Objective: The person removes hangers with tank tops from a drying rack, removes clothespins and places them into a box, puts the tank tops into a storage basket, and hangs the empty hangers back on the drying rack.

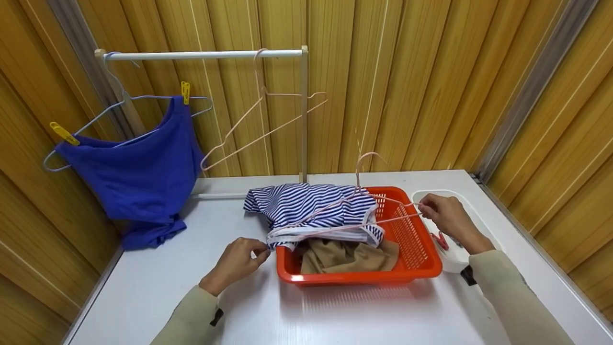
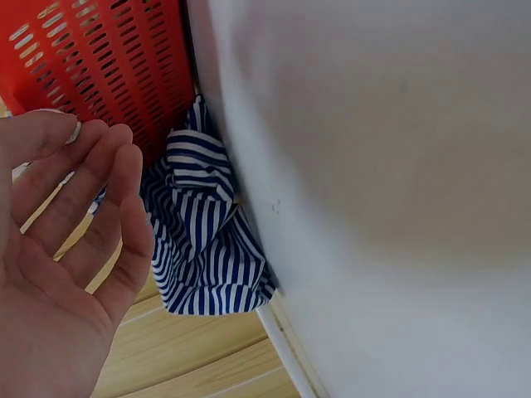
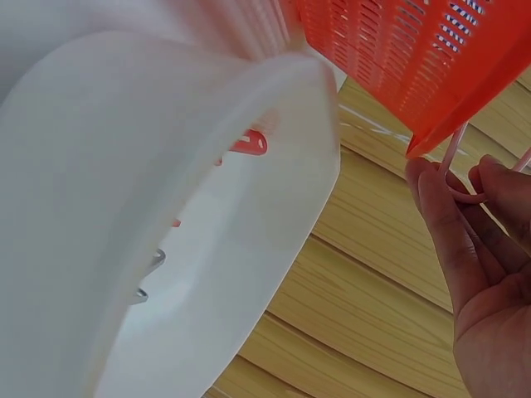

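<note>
A blue-and-white striped garment (image 1: 311, 206) with a white edge lies over the left and back of a red basket (image 1: 359, 276). Across it leans a pink wire hanger (image 1: 392, 219), its hook upright. My left hand (image 1: 242, 261) pinches the garment's white edge near the hanger's left end; the exact contact is partly hidden. In the left wrist view, a bit of white shows between thumb and fingers (image 2: 124, 178). My right hand (image 1: 452, 218) pinches the hanger's right end, and the looped pink wire (image 3: 455, 157) shows between those fingertips. Brown cloth (image 1: 349, 258) sits in the basket.
A white rack (image 1: 206, 55) stands at the back left. It carries a blue garment (image 1: 143, 177) on a hanger with yellow clothespins (image 1: 186, 92), plus a bare pink hanger (image 1: 268, 136). Right of the basket, a white tub (image 1: 452, 263) holds a red clothespin (image 1: 439, 241).
</note>
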### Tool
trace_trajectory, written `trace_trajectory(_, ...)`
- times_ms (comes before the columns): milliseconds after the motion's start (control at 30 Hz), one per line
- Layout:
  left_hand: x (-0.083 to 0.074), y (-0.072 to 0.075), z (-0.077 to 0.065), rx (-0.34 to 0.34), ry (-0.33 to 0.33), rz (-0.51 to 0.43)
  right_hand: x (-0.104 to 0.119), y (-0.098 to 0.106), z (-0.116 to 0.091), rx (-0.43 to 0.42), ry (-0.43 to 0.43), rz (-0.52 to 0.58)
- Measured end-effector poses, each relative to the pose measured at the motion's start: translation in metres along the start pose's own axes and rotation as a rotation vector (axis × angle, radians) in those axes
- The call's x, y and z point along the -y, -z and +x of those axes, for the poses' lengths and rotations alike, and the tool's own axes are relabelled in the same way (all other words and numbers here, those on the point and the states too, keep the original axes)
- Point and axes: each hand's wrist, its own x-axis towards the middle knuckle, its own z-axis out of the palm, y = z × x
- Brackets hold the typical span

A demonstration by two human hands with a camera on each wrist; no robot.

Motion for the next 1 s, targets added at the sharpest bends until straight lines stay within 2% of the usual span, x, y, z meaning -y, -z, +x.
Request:
trace_trajectory(133,0.000,-0.005,0.002,-0.001,-0.020,-0.027,0.004,-0.002,-0.001,0.017,-0.006,0.025)
trace_trajectory(233,0.002,-0.004,0.003,0.034,0.018,-0.041,0.007,-0.003,-0.001,0.026,-0.009,0.034)
trace_trajectory(333,0.004,0.005,0.005,0.046,0.088,-0.036,0.008,-0.004,-0.001,0.015,-0.005,0.034)
trace_trajectory(400,0.003,0.014,0.008,0.001,0.138,-0.043,0.007,-0.004,-0.001,-0.003,0.008,0.029)
trace_trajectory(500,-0.005,0.028,0.015,-0.116,0.181,-0.091,0.005,-0.005,-0.001,-0.034,0.043,0.015)
trace_trajectory(600,-0.020,0.036,0.024,-0.174,0.143,-0.154,0.003,-0.004,-0.002,-0.063,0.062,0.012)
trace_trajectory(767,-0.043,0.030,0.037,-0.106,0.028,-0.144,0.000,-0.006,-0.003,-0.071,0.064,0.051)
trace_trajectory(867,-0.050,0.023,0.042,-0.075,0.013,-0.124,0.000,-0.008,-0.003,-0.059,0.062,0.062)
trace_trajectory(1000,-0.053,0.016,0.045,-0.059,0.023,-0.148,0.002,-0.008,-0.003,-0.056,0.056,0.071)
